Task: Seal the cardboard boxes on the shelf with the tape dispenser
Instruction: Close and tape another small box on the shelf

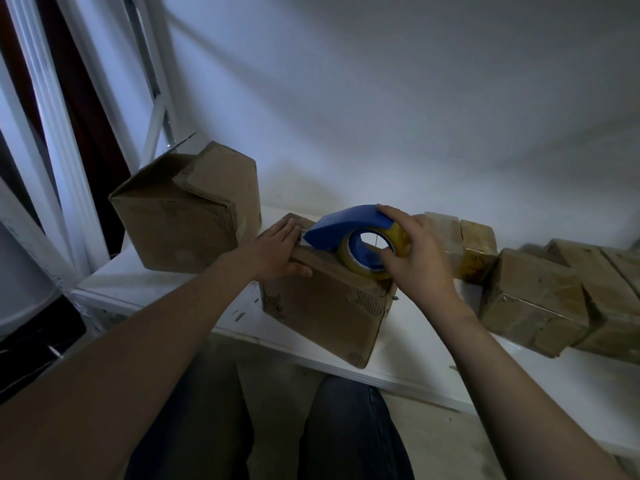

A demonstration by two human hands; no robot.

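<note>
**Dispenser on the lid, nose toward my left hand**

The box [325, 313] I am working on stands at the front edge of the shelf [166, 289], straight ahead of my knees. My left hand [277, 251] lies flat on the left end of its top. The fingers are straight and the thumb reaches down over the front face, pinning the lid. My right hand [420, 252] grips the tape dispenser [346, 226] from the right, fingers curled over the blue cover and thumb against the yellowish tape roll [400, 237].

The dispenser rests on the box top with its long axis running left to right along the lid. Its narrow nose points at my left hand, just beside the fingers. I judge the pull has to run rightward, toward my right arm and away from the holding hand.

Farther back, near the shelf's left end, stands a larger box [183, 216] with its top flaps not flat. Toward the right end lie taped boxes [533, 296].
</note>
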